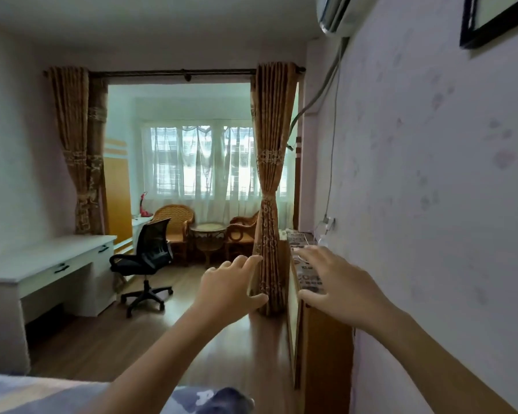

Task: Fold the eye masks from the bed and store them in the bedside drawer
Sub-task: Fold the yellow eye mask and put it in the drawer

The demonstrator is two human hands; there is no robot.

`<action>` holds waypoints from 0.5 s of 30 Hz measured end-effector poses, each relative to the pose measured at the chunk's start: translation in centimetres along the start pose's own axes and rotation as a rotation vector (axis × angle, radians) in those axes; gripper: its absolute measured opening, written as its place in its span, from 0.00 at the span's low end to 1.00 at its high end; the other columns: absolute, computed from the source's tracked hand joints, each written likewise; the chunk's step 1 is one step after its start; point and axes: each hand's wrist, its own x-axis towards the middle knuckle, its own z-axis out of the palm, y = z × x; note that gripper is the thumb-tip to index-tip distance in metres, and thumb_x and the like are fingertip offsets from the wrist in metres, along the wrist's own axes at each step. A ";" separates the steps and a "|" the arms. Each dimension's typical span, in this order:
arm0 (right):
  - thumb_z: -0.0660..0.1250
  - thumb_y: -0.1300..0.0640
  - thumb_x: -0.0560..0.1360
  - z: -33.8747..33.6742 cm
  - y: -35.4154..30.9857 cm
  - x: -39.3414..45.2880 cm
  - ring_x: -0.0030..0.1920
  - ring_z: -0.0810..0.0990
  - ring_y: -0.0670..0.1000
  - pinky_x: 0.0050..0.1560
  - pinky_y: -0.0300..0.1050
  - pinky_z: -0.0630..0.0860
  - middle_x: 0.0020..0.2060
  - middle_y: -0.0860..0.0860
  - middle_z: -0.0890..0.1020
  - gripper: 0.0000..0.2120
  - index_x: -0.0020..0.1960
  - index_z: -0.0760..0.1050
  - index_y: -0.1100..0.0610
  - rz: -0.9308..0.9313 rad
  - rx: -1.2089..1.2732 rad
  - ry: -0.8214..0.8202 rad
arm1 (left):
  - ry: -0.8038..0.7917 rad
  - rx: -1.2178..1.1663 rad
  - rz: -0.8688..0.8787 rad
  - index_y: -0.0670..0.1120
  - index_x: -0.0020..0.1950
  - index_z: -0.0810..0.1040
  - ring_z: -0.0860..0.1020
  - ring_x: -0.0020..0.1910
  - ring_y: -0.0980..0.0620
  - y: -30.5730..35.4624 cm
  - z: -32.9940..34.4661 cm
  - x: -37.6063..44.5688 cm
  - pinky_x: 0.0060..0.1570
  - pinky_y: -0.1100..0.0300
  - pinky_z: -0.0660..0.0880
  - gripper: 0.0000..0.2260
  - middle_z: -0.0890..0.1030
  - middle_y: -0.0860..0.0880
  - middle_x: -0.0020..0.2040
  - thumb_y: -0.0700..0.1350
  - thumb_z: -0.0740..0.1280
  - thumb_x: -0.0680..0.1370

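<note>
floor – glossy wood | curtain – patterned cloth | desk – smooth matt white

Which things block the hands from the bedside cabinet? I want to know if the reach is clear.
Nothing visible does. The left hand and right hand are open and empty; the right is above the bedside cabinet. No eye mask is identifiable.

Curtains: golden brown, ornate pattern
Desk: white, black handles
Office chair: black
Bedside cabinet: orange-brown wood
Bedding: grey-blue and cream patches
Wall: pale pink, faint floral print
</note>
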 end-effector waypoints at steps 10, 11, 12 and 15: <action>0.64 0.42 0.74 12.0 7.7 27.2 0.69 0.69 0.47 0.55 0.44 0.75 0.75 0.42 0.59 0.35 0.75 0.48 0.41 -0.217 0.057 -0.043 | 0.027 0.132 -0.198 0.55 0.77 0.50 0.73 0.65 0.50 -14.0 10.6 18.2 0.52 0.56 0.74 0.37 0.65 0.53 0.74 0.64 0.63 0.74; 0.64 0.42 0.74 13.3 7.5 30.0 0.67 0.71 0.47 0.54 0.44 0.76 0.75 0.42 0.59 0.35 0.75 0.48 0.41 -0.245 0.075 -0.061 | 0.020 0.151 -0.233 0.55 0.77 0.50 0.73 0.64 0.50 -15.9 11.0 19.2 0.51 0.56 0.75 0.37 0.65 0.53 0.74 0.64 0.63 0.74; 0.64 0.42 0.74 14.7 7.1 32.7 0.64 0.73 0.46 0.52 0.43 0.77 0.75 0.41 0.59 0.35 0.75 0.48 0.40 -0.278 0.105 -0.077 | 0.017 0.169 -0.269 0.55 0.77 0.50 0.74 0.64 0.50 -17.7 11.5 20.1 0.50 0.56 0.75 0.36 0.65 0.53 0.73 0.63 0.63 0.75; 0.63 0.41 0.74 19.2 5.6 40.8 0.62 0.75 0.45 0.49 0.42 0.76 0.74 0.40 0.59 0.35 0.74 0.49 0.39 -0.388 0.165 -0.107 | 0.036 0.247 -0.389 0.56 0.77 0.51 0.75 0.62 0.51 -24.0 12.4 22.6 0.49 0.58 0.75 0.35 0.66 0.53 0.73 0.62 0.63 0.75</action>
